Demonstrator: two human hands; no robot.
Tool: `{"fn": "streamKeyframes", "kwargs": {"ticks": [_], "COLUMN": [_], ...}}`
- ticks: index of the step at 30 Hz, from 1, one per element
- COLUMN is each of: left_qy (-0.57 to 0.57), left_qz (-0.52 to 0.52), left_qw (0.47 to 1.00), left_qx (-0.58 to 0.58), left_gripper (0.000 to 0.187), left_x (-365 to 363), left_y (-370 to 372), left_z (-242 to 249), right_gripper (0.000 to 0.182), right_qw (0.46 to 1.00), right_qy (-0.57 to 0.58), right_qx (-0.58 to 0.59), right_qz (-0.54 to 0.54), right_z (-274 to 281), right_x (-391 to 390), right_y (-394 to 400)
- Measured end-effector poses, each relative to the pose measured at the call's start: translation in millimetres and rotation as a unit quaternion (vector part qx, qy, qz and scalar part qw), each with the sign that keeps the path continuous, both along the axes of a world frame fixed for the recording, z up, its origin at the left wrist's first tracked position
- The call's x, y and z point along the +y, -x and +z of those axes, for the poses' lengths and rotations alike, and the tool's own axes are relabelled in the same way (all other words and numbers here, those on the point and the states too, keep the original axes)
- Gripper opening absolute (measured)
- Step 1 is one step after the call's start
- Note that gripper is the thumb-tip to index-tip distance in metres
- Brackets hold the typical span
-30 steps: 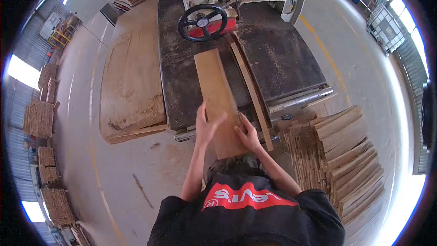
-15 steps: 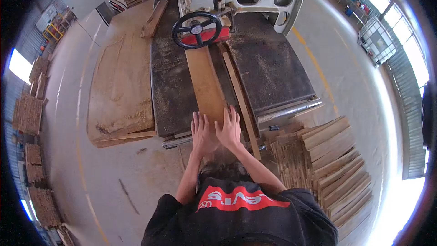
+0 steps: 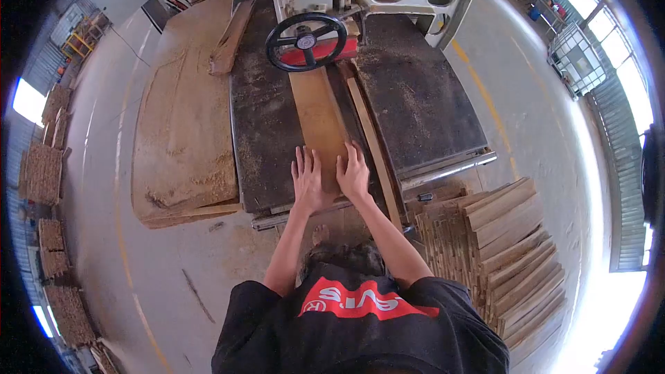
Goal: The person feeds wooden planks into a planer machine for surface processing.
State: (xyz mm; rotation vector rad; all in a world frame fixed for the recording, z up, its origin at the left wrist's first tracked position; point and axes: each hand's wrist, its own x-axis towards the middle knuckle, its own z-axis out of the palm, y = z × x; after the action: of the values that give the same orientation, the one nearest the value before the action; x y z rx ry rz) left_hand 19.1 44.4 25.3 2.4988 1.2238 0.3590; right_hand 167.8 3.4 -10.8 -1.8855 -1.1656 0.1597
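Note:
A light brown board (image 3: 322, 114) lies lengthwise on the machine's dark table (image 3: 267, 121), its far end under the black handwheel (image 3: 305, 42) and the red guard (image 3: 332, 50). My left hand (image 3: 307, 179) rests flat at the board's left edge near its close end, fingers spread. On the right edge lies my right hand (image 3: 354, 173), its fingers stretched forward and slightly apart. Neither hand is wrapped around the board. Right of it runs a narrow wooden strip (image 3: 375, 149) beside the rail.
A large wooden sheet (image 3: 183, 118) with sawdust is to the left of the machine, bearing a loose plank (image 3: 232, 36). Stacked boards (image 3: 509, 235) stand at the lower right. More wood piles (image 3: 43, 173) line the far left.
Both hands and the board have moved forward, toward the handwheel. The view has shifted slightly, so the machine appears a little to the right.

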Motion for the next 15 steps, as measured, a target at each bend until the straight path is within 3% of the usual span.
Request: {"fn": "streamKeyframes", "kwargs": {"ticks": [9,15], "left_qy": [-0.015,-0.033], "left_qz": [-0.001,-0.011], "left_qw": [1.000,0.999], "left_qx": [-0.008,-0.028], "left_gripper": [0.125,0.124], "left_x": [78.4,125.3], "left_y": [-13.0,-17.5], "left_z": [-9.6,-8.8], "right_gripper": [0.042,0.041], "right_qw": [0.990,0.987], "right_qy": [0.024,0.006], "right_qx": [-0.136,-0.155], "right_qz": [-0.042,-0.037], "right_z": [1.9,2.9], "right_x": [75.9,118.3], "right_y": [-9.8,-22.5]}}
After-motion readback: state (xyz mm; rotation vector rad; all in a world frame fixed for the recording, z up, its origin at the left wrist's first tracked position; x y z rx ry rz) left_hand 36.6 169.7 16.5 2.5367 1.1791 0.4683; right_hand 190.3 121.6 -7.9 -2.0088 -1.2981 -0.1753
